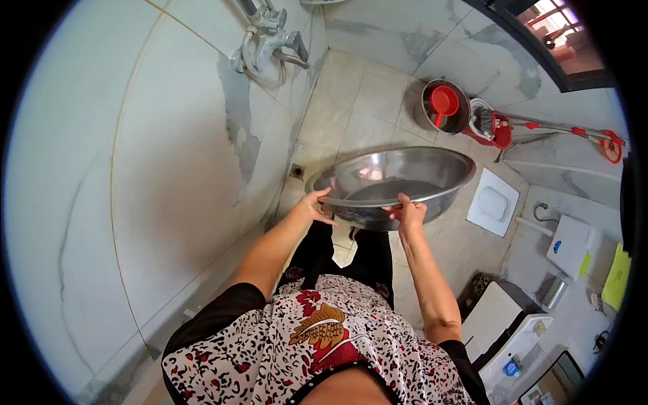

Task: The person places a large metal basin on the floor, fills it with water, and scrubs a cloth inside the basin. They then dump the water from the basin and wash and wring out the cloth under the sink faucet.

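A large, wide metal basin (398, 182) is held up in front of my body, above the tiled floor, its opening facing away from me and slightly tilted. My left hand (317, 206) grips the rim at the basin's left near side, thumb on top of the edge. On the near rim, right of the middle, my right hand (408, 212) has its thumb over the edge and its fingers underneath. The inside of the basin shows a darker bottom; whether it holds any water I cannot tell.
A metal tub (426, 116) with a red dipper (444, 101) stands by the far wall, beside a red bucket (501, 137) and long-handled tools. A squat toilet (493, 202) lies right. Wall taps (273, 44) are upper left, a floor drain (296, 171) below, a white cabinet (496, 317) lower right.
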Motion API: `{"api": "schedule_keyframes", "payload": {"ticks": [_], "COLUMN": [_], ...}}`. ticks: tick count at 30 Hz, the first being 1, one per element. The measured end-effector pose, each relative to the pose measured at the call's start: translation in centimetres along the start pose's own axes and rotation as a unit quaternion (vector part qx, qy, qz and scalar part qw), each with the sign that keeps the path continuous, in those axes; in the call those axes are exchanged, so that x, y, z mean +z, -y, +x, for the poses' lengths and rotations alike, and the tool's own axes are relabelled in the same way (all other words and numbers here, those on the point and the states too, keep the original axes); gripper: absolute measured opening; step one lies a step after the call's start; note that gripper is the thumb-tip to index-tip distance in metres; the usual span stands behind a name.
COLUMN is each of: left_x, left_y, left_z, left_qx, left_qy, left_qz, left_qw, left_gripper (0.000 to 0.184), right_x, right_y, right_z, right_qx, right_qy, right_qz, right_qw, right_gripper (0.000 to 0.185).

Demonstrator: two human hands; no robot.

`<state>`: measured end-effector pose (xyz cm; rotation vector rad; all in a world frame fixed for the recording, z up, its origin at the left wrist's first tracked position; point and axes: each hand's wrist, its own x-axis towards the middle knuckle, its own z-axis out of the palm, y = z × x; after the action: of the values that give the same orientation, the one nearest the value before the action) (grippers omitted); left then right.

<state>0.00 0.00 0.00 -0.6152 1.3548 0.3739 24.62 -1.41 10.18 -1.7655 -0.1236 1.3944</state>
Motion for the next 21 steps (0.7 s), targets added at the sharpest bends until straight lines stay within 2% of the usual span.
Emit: {"api": "schedule_keyframes", "payload": {"ticks": [2,3,5,6,9,11,13,15,17,21], "left_x": [-1.3,-1.0,0.0,-1.6,-2.5,-1.8,-1.5,-1.3,-1.4,-0.5], "left_y": [3.3,-3.8,-2.2,-3.0,-2.4,-2.1,-2.4,-2.7,-2.5,-5.0], "left_z": [1.0,2.8,6.2,9.3,14.2,16.1,17.8,19.7,20.9,24.8], "left_qx": [-0.097,-0.067,-0.097,-0.097,-0.078,-0.052,0.044,0.065,0.091,0.108], "left_qy": [0.13,0.109,0.103,0.149,0.136,0.107,0.099,0.082,0.071,0.072], "left_qz": [-0.083,-0.081,-0.147,-0.161,-0.219,-0.204,-0.18,-0.208,-0.235,-0.242], "left_qw": [0.983,0.988,0.979,0.971,0.963,0.972,0.978,0.972,0.965,0.962], "left_gripper": [0.057,0.057,0.046,0.047,0.052,0.057,0.06,0.06,0.06,0.046], "right_x": [-1.8,3.7,2.3,3.4,2.7,2.1,2.0,1.7,1.4,2.9], "right_y": [-0.1,-0.8,-0.4,-0.7,-3.1,-4.1,-5.3,-6.8,-7.7,-9.7], "right_z": [-1.4,4.3,6.3,7.2,11.1,13.9,16.8,19.8,21.5,26.9], "right_qx": [0.003,0.015,0.028,0.022,0.062,0.085,0.127,0.149,0.14,0.116], "right_qy": [0.009,0.034,0.041,0.059,0.069,0.054,0.026,0.03,0.077,0.081], "right_qz": [-0.05,-0.025,-0.071,-0.068,-0.092,-0.116,-0.14,-0.157,-0.14,-0.143], "right_qw": [0.999,0.999,0.996,0.996,0.991,0.988,0.982,0.976,0.977,0.98], "right_gripper": [0.014,0.014,0.015,0.015,0.016,0.017,0.018,0.019,0.023,0.023]}}
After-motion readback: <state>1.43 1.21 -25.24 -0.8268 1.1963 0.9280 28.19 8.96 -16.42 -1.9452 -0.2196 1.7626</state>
